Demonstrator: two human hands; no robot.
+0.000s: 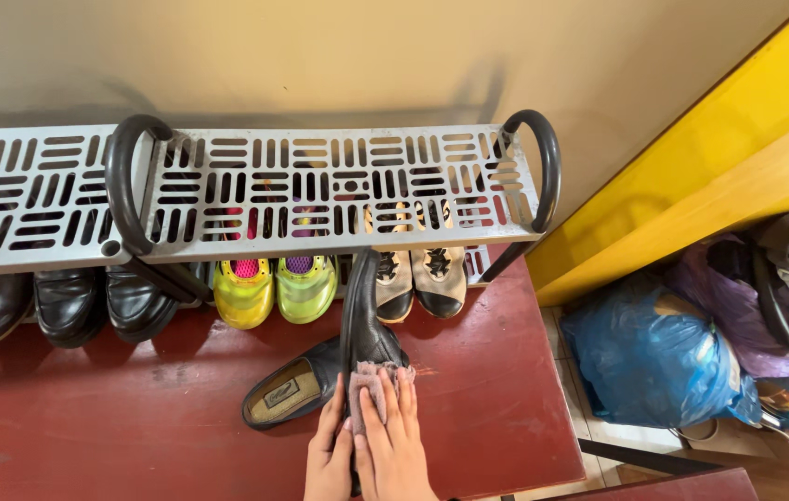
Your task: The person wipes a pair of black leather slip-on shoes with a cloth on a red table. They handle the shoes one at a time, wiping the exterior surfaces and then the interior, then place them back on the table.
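Red-painted flooring (88,417) spreads under my view, with a beige wall behind and a grey slotted metal shoe rack (255,186) standing against it. My left hand (328,459) wraps around the heel end of a black leather shoe (364,320) held on its edge, toe pointing away from my fingers toward the rack. My right hand (396,441) lies flat, fingers together and extended, pressing a small pinkish cloth (378,378) against the shoe's side; the cloth sits just beyond my fingertips. Touching the held shoe, left of my fingers, its black mate (294,390) lies on the floor with the tan insole showing. Further beyond my fingers, under the rack, sit yellow-green children's shoes (274,288), grey-and-black sneakers (418,283) and black dress shoes (70,301). Well to the right, past the floor's edge, are a blue plastic bag (654,357) and heaped clothes.

As I judge it, the grip is low on a tall, narrow shoe: pressing hard with the flat hand could twist it over onto its mate. The cloth is only pinned, not gripped, so it could slide off.
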